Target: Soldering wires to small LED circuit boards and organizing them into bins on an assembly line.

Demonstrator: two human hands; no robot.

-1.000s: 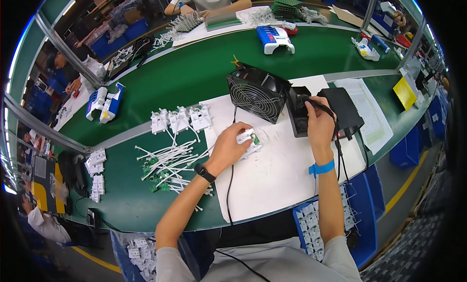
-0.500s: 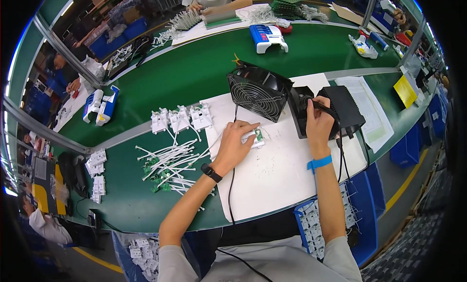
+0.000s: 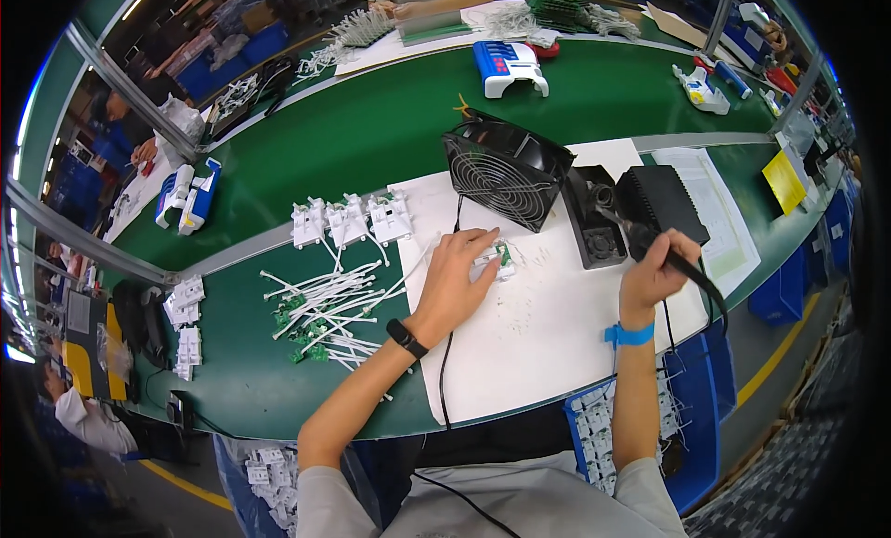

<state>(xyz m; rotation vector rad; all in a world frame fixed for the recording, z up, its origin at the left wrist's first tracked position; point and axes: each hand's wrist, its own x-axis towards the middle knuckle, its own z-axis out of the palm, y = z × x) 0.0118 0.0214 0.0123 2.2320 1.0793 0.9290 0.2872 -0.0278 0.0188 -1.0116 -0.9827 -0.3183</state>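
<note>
My left hand (image 3: 455, 276) rests on the white sheet (image 3: 520, 352) with its fingers closed on a white plastic housing (image 3: 504, 270). A small green circuit board shows at the housing's far side; the rest is covered by my fingers. In my right hand (image 3: 657, 276) is a soldering iron (image 3: 639, 235), its thick black cord trailing right. The iron points toward a black iron stand (image 3: 601, 236). Left of my left wrist lies a pile of white cables (image 3: 339, 301) with green boards on their ends.
A black fan with a wire guard (image 3: 506, 171) stands behind my left hand. Right of the stand sits a black box (image 3: 661, 204), beside paper sheets (image 3: 729, 213). White housings (image 3: 348, 220) line the bench's back edge. Blue bins (image 3: 691, 427) hold more housings below. Another person works across the green belt.
My right hand has pulled back toward me and to the right, drawing the soldering iron out of the stand. My left hand stays on the housing, nearly unmoved.
</note>
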